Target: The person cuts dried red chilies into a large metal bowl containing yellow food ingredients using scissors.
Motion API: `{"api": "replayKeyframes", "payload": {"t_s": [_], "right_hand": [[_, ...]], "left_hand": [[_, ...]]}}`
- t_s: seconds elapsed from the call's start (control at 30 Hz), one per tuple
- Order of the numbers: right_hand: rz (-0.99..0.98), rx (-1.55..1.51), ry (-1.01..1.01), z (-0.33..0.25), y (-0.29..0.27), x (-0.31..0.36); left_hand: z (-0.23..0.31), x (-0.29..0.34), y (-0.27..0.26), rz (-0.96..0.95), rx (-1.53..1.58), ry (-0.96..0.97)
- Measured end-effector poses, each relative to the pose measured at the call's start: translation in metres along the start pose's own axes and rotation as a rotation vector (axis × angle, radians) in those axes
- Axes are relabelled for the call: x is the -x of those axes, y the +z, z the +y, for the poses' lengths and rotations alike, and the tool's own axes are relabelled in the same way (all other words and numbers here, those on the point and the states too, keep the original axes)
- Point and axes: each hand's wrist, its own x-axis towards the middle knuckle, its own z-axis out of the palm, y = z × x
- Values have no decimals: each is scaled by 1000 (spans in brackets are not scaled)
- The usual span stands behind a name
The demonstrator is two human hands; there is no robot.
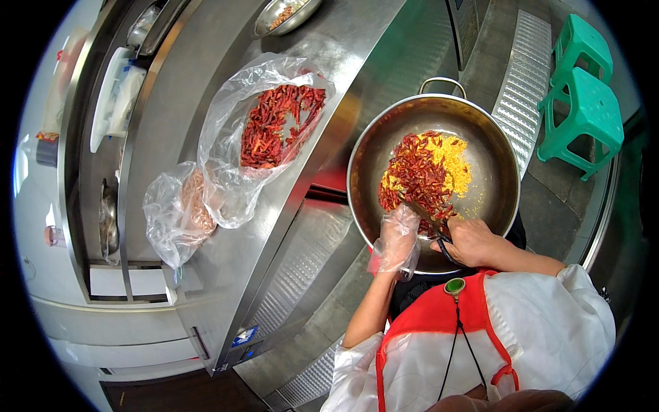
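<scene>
A wide, deep metal pan (494, 137) sits before me, holding cut dried red chilies (417, 168) and a patch of loose yellow seeds (453, 165). My right hand (470, 242), bare, is closed round the black handles of a pair of scissors (420, 211) inside the near rim. Their dark blades point left and away, over the chilies. My left hand (398, 239) wears a clear plastic glove and is closed beside the blade tips. It pinches dried chilies there, mostly hidden by the fingers and glove.
On the steel counter (268, 237) at left lies an open clear bag (223, 137) of whole dried chilies (280, 123). Beside it is a second bag (168, 213) with pinkish-brown contents. A metal bowl (281, 19) stands at the back. Green plastic stools (592, 113) are at far right.
</scene>
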Motion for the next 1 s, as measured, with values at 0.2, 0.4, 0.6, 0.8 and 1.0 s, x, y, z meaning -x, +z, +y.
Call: {"api": "replayKeyframes", "payload": {"t_s": [0.2, 0.4, 0.6, 0.8, 1.0], "right_hand": [[-36, 31, 32, -7, -7, 1], [-42, 16, 58, -1, -4, -1], [144, -42, 100, -4, -6, -1], [135, -110, 82, -5, -9, -1], [67, -76, 62, -4, -9, -2]], "left_hand": [[-29, -6, -3, -55, -8, 118], [-8, -5, -1, -14, -78, 17], [47, -2, -14, -100, -648, -69], [102, 1, -37, 157, -828, 265], [200, -52, -140, 593, -1152, 453]]}}
